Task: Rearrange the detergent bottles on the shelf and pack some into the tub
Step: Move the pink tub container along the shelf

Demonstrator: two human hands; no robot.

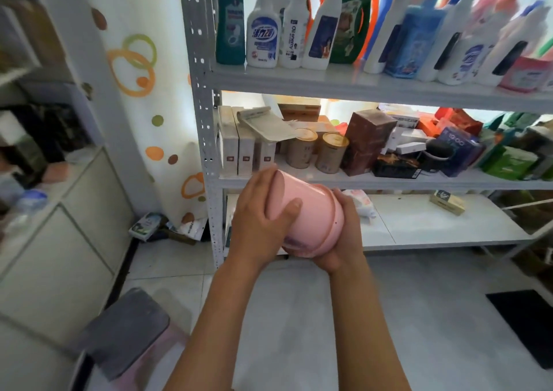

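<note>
The round pink plastic tub (308, 214) is held on its side in front of the white perforated-steel shelf unit (206, 139), level with that unit's lowest two boards and clear of both. Its flat base faces up and to the left, its rimmed mouth down and to the right, so nothing could be packed into it as it lies; my guess is that it is being carried or turned over before it is set down mouth up. No bottle is in it that I can see, though the mouth is turned away.

The left hand (263, 211) wraps the base end, thumb across the near wall and fingers curled over the far edge. The right hand (344, 235) cups the rim end from below and behind, its fingers hidden under the tub, so how tightly they close cannot be told, only that they bear the tub. Both forearms reach forward from the bottom of the view, nearly parallel, wrists bent inward toward each other.

The plastic detergent bottles (299, 28), white, green, blue and orange, stand upright and crowded on the shelf unit's top visible board, well above the tub. That crowding suggests why some are to come down
</note>
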